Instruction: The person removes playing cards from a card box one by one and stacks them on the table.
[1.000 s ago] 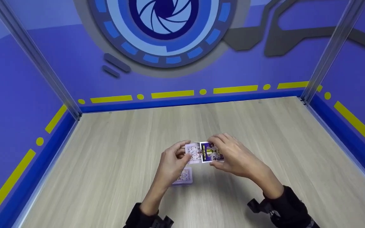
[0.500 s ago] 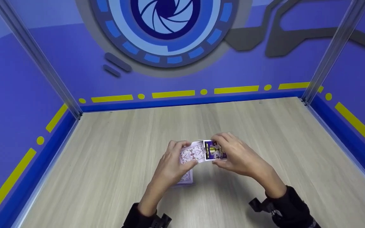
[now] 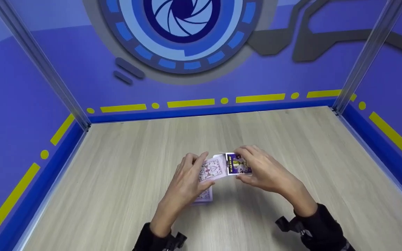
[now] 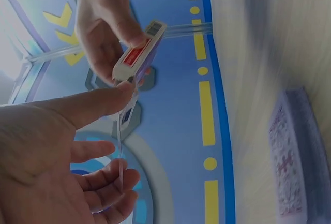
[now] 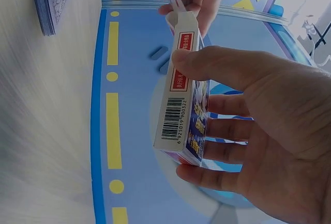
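Observation:
My left hand [image 3: 183, 177] pinches a thin playing card [image 3: 210, 169] by its edges, thumb on the near side and fingers on the far side. Its pale back carries a reddish floral pattern. Beside it, my right hand [image 3: 263, 170] grips a small card box [image 3: 237, 164] with a purple and yellow face. A white side with a red label and barcode shows in the right wrist view. The card's right end is right at the box's open end. Below the left hand, a deck of cards [image 4: 287, 157] lies on the table, partly hidden in the head view.
The wood-grain table [image 3: 134, 167] is bounded by blue printed panels [image 3: 187, 83] at the back and sides. Metal posts [image 3: 358, 62] stand at the corners. Black wrist-camera straps [image 3: 323, 226] are on both wrists.
More of the card's patterned back shows than a second ago, and the card tilts slightly. The box and right hand have shifted a little right. The left hand's fingers have changed position on the card.

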`<state>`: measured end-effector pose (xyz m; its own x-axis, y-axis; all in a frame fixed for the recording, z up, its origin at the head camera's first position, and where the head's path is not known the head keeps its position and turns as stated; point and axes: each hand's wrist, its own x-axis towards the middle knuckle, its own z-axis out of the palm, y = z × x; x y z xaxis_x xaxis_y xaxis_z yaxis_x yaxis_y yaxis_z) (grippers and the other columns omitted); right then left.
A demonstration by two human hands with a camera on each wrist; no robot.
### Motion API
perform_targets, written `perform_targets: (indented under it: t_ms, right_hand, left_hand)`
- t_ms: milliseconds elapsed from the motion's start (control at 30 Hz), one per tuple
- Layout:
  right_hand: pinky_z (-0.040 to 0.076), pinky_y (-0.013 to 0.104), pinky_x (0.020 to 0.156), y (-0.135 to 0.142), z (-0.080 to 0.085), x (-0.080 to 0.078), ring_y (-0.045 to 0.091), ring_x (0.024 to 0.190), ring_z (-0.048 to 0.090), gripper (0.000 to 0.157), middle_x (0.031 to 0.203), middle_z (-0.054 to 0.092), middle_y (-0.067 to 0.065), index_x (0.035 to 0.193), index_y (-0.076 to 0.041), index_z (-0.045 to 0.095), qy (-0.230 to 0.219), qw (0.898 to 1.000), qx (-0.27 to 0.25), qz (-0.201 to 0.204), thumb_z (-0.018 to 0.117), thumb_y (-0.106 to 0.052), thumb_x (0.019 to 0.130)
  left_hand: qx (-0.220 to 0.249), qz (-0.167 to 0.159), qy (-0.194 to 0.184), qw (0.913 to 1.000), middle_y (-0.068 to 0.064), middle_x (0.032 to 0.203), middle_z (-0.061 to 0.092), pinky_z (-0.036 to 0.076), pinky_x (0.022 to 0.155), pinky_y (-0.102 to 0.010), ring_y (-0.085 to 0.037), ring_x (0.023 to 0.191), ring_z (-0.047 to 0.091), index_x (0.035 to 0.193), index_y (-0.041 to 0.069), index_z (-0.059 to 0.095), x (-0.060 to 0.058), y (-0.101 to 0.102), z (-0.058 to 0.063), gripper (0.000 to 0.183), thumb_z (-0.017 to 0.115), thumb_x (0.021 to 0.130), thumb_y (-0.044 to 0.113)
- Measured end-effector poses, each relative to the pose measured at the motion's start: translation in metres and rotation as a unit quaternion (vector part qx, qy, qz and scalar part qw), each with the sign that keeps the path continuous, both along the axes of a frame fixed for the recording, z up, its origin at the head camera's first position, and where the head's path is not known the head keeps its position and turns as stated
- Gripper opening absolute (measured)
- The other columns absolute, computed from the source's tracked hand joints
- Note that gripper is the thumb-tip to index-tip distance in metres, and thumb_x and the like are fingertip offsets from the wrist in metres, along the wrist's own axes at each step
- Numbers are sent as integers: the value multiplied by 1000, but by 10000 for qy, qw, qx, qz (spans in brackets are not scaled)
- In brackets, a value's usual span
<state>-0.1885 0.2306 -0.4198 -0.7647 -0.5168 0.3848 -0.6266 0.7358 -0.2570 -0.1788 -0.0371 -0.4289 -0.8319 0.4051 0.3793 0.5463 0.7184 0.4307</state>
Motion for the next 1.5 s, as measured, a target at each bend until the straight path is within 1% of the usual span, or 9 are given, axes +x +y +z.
perform_targets:
  t_ms: [200,467,533,600,767,900,1033,1233,1500]
  right_hand:
    - [53,44,87,14,4,-2,25,109,60,67,128,62,13,137,-1,57,54,9996,-213,-168,88,-22,82]
    - [54,43,86,31,13,-2,25,107,58,66,129,61,14,137,-1,57,-205,9974,-499,-474,88,-19,82]
    - [54,42,86,33,14,-2,24,107,58,66,130,60,14,138,-2,57,-238,9970,-535,-513,88,-20,82]
    - [54,42,86,35,16,-2,24,108,57,66,131,60,13,138,-2,57,-229,9968,-560,-520,88,-20,83]
    - [53,43,86,36,17,-3,25,109,57,66,132,60,14,139,-2,56,-226,9967,-578,-528,88,-21,83]
    - [54,43,86,35,16,-1,25,109,57,67,133,59,14,140,-3,56,-327,9963,-574,-547,87,-21,84]
    - [54,42,86,35,17,-1,25,109,57,67,132,59,14,140,-2,56,-339,9964,-559,-545,87,-21,84]
    - [53,42,86,33,17,-1,24,109,58,66,130,60,13,139,-2,57,-332,9966,-552,-521,88,-22,83]
    - [53,42,87,32,15,0,24,108,58,66,129,61,13,138,-2,57,-359,9964,-543,-536,88,-23,83]
  left_hand:
    - [14,-5,-140,9999,-11,124,54,46,93,-44,-24,106,51,140,6,61,-4,-14,7,67,89,81,23]
    - [4,-55,-232,9997,-13,130,55,45,101,-49,-30,118,54,141,2,59,-7,-24,11,65,87,84,18]
    - [-45,-44,-274,9996,-14,130,56,45,102,-49,-29,118,54,141,0,59,-7,-26,11,65,87,84,16]
    - [-140,-20,-433,9990,-13,129,56,47,101,-47,-27,116,55,141,0,58,-7,-27,11,65,87,84,15]
    - [-389,105,-993,9942,-12,128,57,51,97,-44,-24,113,57,143,0,57,-9,-26,4,67,87,84,13]
    - [-539,199,-1304,9898,-13,126,57,51,98,-44,-27,113,58,140,0,59,-12,-25,-4,67,88,80,10]
    - [-654,173,-1508,9863,-14,123,58,52,98,-46,-29,111,59,137,1,61,-15,-24,-9,66,89,78,8]
    - [-895,27,-1788,9798,-13,122,58,52,96,-46,-27,107,60,137,1,61,-15,-21,-13,65,88,78,8]
    - [-1121,48,-1876,9758,-13,120,61,51,94,-48,-30,107,61,133,2,64,-12,-14,-20,64,90,75,7]
